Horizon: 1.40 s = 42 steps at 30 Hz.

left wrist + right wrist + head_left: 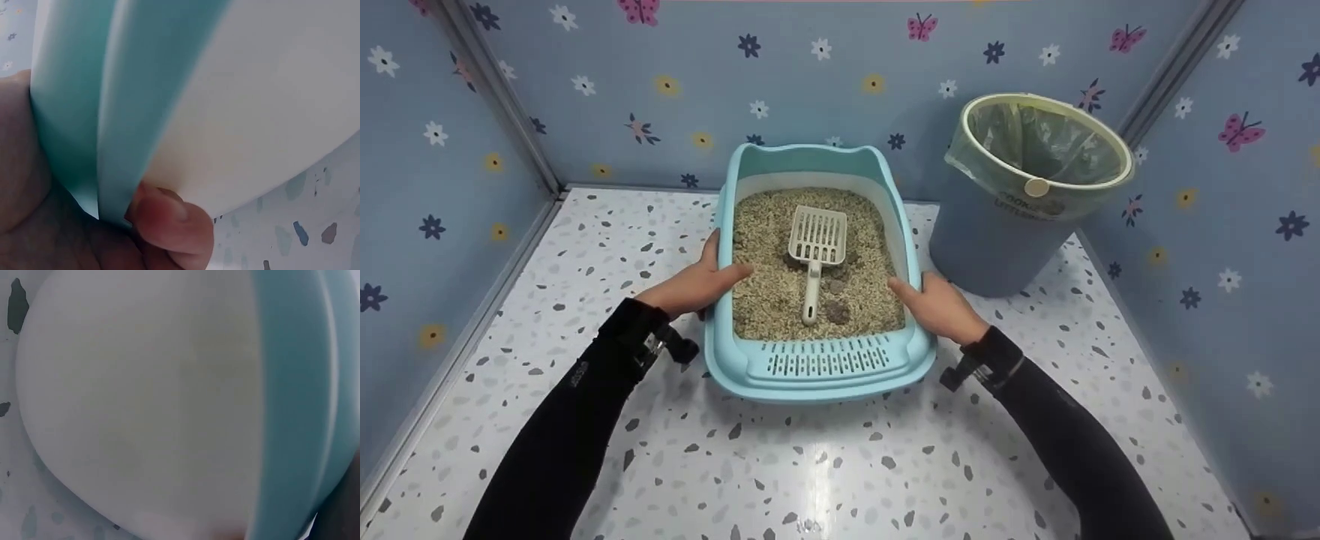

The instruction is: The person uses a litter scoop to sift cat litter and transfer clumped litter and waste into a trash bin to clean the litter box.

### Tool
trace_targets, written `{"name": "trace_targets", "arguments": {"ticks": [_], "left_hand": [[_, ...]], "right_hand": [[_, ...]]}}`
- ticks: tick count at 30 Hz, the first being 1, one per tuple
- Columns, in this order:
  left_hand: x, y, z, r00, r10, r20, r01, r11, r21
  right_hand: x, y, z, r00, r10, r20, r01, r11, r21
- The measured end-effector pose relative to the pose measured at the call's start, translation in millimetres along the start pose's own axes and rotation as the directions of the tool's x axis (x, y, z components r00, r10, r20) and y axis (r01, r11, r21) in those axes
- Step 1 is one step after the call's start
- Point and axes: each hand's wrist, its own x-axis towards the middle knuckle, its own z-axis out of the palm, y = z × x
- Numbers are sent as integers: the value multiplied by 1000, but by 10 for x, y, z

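A litter box (825, 388) with a light blue rim and white lower body stands in the middle of the head view. Tan cat litter (765, 225) fills it, with a few darker clumps (838, 311) near the centre. On the litter lies a cream slotted litter scoop (812, 277), handle toward me. My left hand (701, 281) grips the left rim, thumb over the inside and fingers curled under the edge, as the left wrist view shows. My right hand (941, 304) holds the right rim, thumb over the top; its other fingers are mostly hidden beneath.
A grey-blue trash bin (997, 232) lined with a clear bag (1005, 142) stands at the right, close to the box. Flower-patterned wall panels (810, 75) enclose the back and both sides. The speckled white floor (810, 465) extends in front.
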Motion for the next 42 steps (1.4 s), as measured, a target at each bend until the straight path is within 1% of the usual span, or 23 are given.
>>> {"name": "trace_targets", "arguments": {"ticks": [5,8,10,15,18,21,23,27,32,34,35,37,39,41,42], "left_hand": [[-23,-20,65,1000,18,-8,-18,1000,-7],[-37,-8,105,999,34,-13,-35,999,-11],[-53,10,141,999,51,-13,-51,999,-17],[-91,-2,213,996,94,-8,-94,994,-46],[-128,-13,241,995,96,-17,-97,995,-27],[-159,-4,273,996,86,-27,-86,996,-12],[-169,4,293,996,87,-30,-87,996,-13],[-165,5,322,993,111,-30,-111,994,-18],[-166,-7,325,990,136,-23,-137,990,-26],[-179,-9,305,991,134,-28,-135,990,-30],[-183,-19,291,990,135,-30,-135,990,-30],[-193,-44,267,991,130,-41,-131,991,-25],[-196,-78,256,991,121,-56,-122,992,-21],[-196,-111,262,991,115,-72,-117,993,-27],[-196,-124,272,991,110,-81,-113,993,-36]], "right_hand": [[-74,20,-4,1000,5,-19,-5,1000,-1],[-123,38,-6,999,12,-30,-12,1000,-6],[-156,51,-7,1000,10,-30,-10,1000,-2],[-228,79,-12,1000,9,-28,-9,1000,-4],[-275,87,-22,1000,19,-20,-20,1000,-7],[-312,102,-30,999,28,-16,-29,1000,-5],[-326,118,-36,999,29,-14,-29,1000,-1],[-349,150,-51,999,30,-12,-30,1000,1],[-363,168,-101,1000,6,10,-6,1000,-5],[-365,137,-150,1000,-1,31,2,999,-45],[-365,102,-180,999,-8,38,11,997,-83],[-375,-13,-247,1000,-17,16,20,980,-196],[-389,-175,-310,998,-47,-47,30,950,-312],[-398,-378,-355,987,-106,-122,48,913,-405],[-401,-483,-368,980,-131,-147,55,898,-437]]}}
